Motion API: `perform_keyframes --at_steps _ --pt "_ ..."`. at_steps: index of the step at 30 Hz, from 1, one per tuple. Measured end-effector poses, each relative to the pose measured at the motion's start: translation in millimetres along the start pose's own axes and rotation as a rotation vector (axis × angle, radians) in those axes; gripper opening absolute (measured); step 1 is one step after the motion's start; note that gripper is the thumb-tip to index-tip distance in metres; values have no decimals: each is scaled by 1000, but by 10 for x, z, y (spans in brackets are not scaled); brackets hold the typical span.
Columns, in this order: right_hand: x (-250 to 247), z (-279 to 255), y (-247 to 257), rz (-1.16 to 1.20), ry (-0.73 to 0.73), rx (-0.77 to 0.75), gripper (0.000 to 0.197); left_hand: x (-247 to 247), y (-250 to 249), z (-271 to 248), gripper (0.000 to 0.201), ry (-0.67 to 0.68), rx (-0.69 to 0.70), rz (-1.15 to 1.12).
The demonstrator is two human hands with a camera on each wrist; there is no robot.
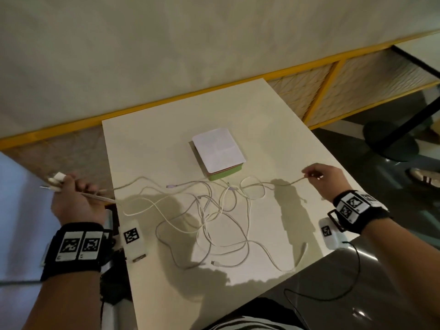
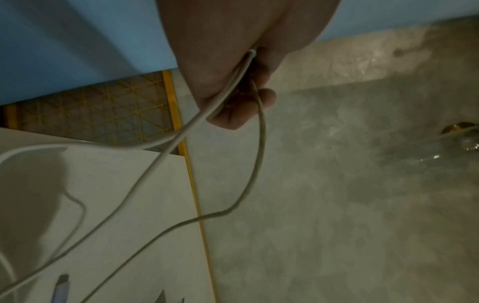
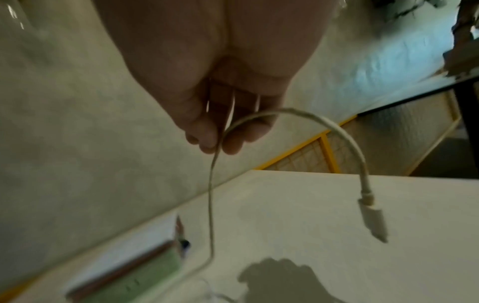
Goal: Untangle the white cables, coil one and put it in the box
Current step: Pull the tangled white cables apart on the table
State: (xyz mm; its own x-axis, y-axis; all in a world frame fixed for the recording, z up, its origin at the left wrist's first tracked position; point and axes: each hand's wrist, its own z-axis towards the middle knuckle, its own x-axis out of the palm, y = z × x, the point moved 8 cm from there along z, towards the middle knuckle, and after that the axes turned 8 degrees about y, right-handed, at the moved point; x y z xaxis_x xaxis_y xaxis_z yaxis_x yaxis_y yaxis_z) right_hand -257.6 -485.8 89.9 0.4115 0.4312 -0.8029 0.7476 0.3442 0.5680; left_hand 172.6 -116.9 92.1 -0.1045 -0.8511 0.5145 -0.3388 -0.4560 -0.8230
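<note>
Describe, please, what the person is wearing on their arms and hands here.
Both forearms are bare, with no sleeves and no gloves. The left hand and right hand each sit ahead of a wide black wristband bearing white panels printed with black square codes. A white camera module with its own code tag hangs beside each wrist; a thin dark cable trails from the right one.

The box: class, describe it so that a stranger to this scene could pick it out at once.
Start at the pale table by the wall. Beyond the tangle of white cables, towards the table's far edge, sits the box. It is the only flat rectangular thing there, with a white top and a green side.
</note>
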Motion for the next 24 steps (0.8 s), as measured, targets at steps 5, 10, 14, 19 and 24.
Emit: perform_keyframes --at_steps 5,10,14,19,24 --pt "506 -93 -415 -127 165 70 31 7 13 -10 25 73 -53 -34" --pt "1082 17 -246 -201 339 24 40 121 276 -158 26 93 -175 50" --pt "1426 70 -63 -298 477 41 37 145 395 -254 30 98 -203 61" --pt "1745 194 393 -398 477 -49 36 128 491 -214 28 91 -234 58" --pt "2211 405 851 -297 519 -88 50 227 520 -191 30 103 -245 62"
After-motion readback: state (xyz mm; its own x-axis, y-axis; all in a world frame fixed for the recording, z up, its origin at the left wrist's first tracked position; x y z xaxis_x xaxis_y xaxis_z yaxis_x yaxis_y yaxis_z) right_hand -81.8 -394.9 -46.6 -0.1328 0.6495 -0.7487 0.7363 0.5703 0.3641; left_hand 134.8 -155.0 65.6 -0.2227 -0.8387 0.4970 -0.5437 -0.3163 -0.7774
